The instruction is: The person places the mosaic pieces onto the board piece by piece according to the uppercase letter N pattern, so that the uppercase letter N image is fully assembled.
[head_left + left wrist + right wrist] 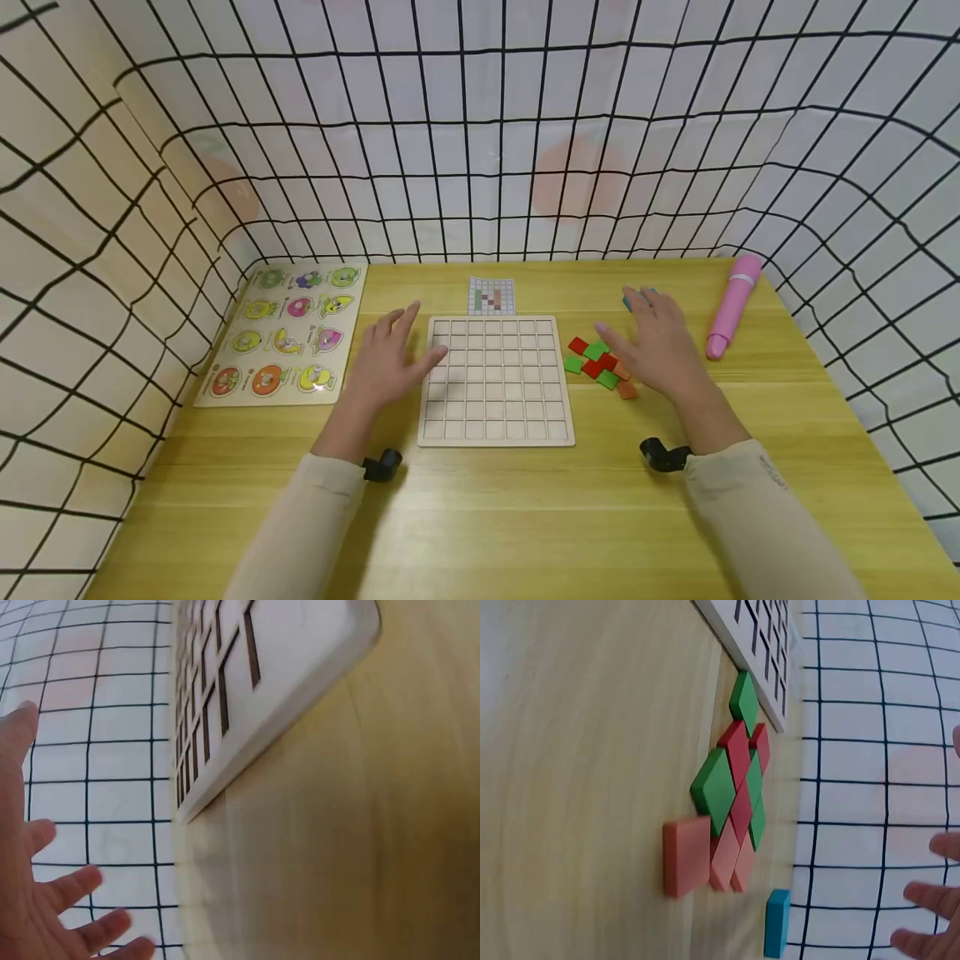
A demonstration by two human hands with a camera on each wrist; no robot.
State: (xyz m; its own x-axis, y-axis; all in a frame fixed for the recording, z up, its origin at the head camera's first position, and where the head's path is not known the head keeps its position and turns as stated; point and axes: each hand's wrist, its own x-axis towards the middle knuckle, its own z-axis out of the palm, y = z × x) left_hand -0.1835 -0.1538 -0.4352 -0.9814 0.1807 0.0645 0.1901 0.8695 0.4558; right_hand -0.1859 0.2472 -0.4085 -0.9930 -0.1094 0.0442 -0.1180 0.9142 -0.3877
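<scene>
A square wooden grid board (pixel 497 443) lies on the table with bare cells. My left hand (pixel 386 362) hovers at its left edge, fingers spread, thumb over the board's side; the left wrist view shows the fingers (pixel 75 889) holding nothing. Over on the right, my right hand (pixel 660 346) hangs above the table with fingers apart and nothing in them. Beside and partly under it lie several red, green and orange square tiles (pixel 592 365). A blue tile (pixel 777 922) sits apart from them, partly hidden by the right fingers in the head view.
Behind the board is a small pattern card (pixel 492 297) with a coloured grid. A fruit picture board (pixel 281 333) lies at the left, a pink pen-shaped object (pixel 733 308) at the right. Black wire mesh (pixel 480 175) surrounds the table's back and sides.
</scene>
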